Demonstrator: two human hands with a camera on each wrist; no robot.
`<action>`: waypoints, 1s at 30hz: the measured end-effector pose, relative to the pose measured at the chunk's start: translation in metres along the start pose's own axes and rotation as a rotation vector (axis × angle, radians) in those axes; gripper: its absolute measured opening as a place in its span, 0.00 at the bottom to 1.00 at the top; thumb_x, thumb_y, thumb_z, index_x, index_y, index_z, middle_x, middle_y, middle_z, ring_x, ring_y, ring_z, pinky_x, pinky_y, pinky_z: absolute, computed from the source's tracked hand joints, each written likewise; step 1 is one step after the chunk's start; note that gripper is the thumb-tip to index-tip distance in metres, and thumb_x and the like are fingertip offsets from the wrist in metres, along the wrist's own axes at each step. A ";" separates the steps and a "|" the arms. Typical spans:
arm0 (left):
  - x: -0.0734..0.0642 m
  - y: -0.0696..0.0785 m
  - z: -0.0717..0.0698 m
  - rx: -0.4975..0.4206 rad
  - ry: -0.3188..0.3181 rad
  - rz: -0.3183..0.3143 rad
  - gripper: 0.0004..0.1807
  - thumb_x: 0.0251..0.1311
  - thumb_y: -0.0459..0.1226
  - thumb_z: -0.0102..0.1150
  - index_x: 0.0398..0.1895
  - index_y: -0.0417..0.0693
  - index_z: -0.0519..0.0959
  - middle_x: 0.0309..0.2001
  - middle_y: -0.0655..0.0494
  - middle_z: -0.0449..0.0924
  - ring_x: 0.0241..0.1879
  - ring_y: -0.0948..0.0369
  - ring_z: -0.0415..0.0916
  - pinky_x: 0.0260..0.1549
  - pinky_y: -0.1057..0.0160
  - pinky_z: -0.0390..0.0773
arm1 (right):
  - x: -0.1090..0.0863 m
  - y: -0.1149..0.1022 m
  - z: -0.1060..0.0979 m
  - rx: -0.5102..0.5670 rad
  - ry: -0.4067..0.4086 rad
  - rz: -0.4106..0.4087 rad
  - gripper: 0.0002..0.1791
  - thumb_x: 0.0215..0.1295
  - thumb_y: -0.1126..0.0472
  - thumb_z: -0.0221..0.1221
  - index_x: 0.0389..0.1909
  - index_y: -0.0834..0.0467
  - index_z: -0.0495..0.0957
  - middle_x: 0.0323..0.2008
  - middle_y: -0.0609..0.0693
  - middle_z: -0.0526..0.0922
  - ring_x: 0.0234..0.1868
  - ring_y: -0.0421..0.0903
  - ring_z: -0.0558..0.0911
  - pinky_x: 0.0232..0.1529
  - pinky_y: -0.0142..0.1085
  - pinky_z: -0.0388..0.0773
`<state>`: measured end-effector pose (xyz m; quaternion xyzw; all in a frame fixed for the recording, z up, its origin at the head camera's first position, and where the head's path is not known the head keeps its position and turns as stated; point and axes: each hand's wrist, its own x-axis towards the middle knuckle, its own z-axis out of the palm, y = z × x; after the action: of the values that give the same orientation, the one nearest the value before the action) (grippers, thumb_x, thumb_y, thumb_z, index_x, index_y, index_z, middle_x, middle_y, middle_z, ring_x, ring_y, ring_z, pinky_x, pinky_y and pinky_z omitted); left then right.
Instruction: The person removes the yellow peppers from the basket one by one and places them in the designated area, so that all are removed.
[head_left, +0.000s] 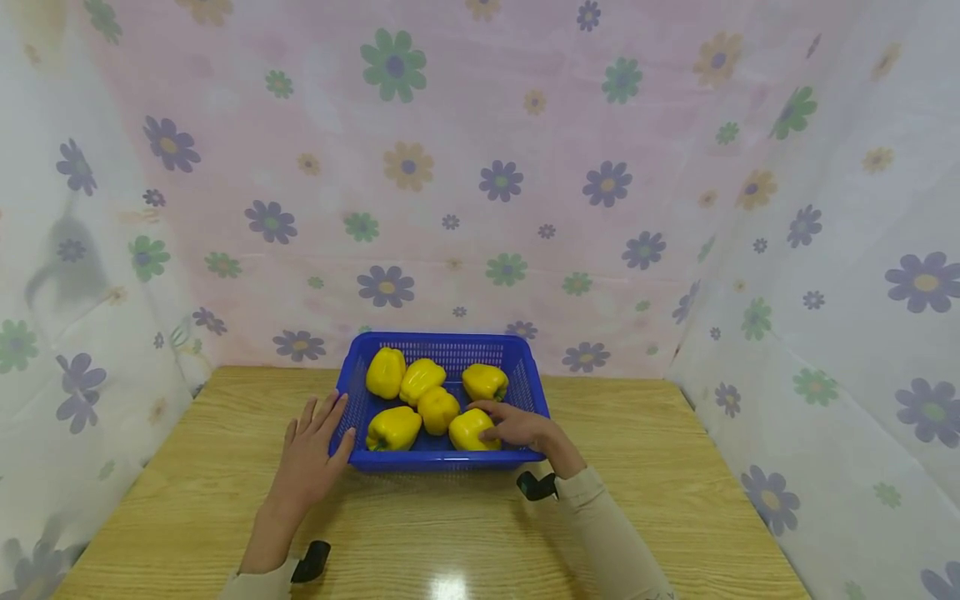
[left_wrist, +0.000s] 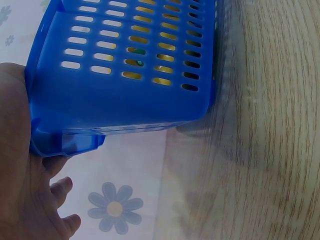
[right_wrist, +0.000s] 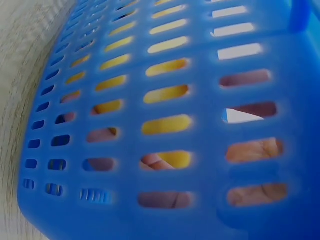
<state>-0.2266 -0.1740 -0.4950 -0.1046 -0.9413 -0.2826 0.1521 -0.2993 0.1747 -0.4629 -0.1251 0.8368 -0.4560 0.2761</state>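
1. Left of centre in the head view, the left hand (head_left: 311,462) rests at the left rim of the blue basket (head_left: 450,460), its grip apart, fingers spread and nearly straight. So loose a touch might let the basket slide or twist on the table (head_left: 187,500) if its other side is tugged.

2. At the middle of the frame, the central pepper (head_left: 438,410) lies close among its yellow neighbours; a sideways knock could set it rolling inside the basket.

3. Right of centre, the near-right pepper (head_left: 468,430) lies in the basket's near-right part, with the grip of the right hand (head_left: 520,425) clamped on it, thumb and fingers about its right side. Its glossy skin could slip from a one-sided hold, and the wrist, reaching over the rim, could drag the basket.

4. The left wrist view adds the basket's slotted outer wall, with fingertips at lower left beyond the rim; the peppers appear only as yellow patches through slots.

5. The right wrist view shows fingers and yellow through the slots, but hold firmness cannot be told. Only the head view shows all six peppers laid out.
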 end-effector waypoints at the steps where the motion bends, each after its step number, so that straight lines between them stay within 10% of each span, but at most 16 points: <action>1: 0.000 0.000 0.000 0.001 -0.001 -0.001 0.32 0.75 0.44 0.51 0.78 0.42 0.61 0.78 0.38 0.57 0.78 0.34 0.44 0.68 0.24 0.46 | 0.000 0.000 0.001 -0.001 0.009 0.004 0.31 0.71 0.66 0.59 0.74 0.53 0.67 0.71 0.63 0.66 0.61 0.56 0.72 0.58 0.49 0.75; 30: 0.001 0.005 -0.007 0.008 -0.092 -0.050 0.34 0.78 0.47 0.46 0.80 0.41 0.56 0.80 0.40 0.51 0.80 0.36 0.39 0.70 0.25 0.40 | -0.005 -0.002 0.001 -0.037 0.140 -0.081 0.31 0.67 0.62 0.65 0.70 0.59 0.72 0.62 0.63 0.76 0.53 0.54 0.77 0.40 0.39 0.80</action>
<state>-0.2246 -0.1735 -0.4867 -0.0935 -0.9507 -0.2775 0.1017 -0.2946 0.1746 -0.4598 -0.1318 0.8565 -0.4590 0.1959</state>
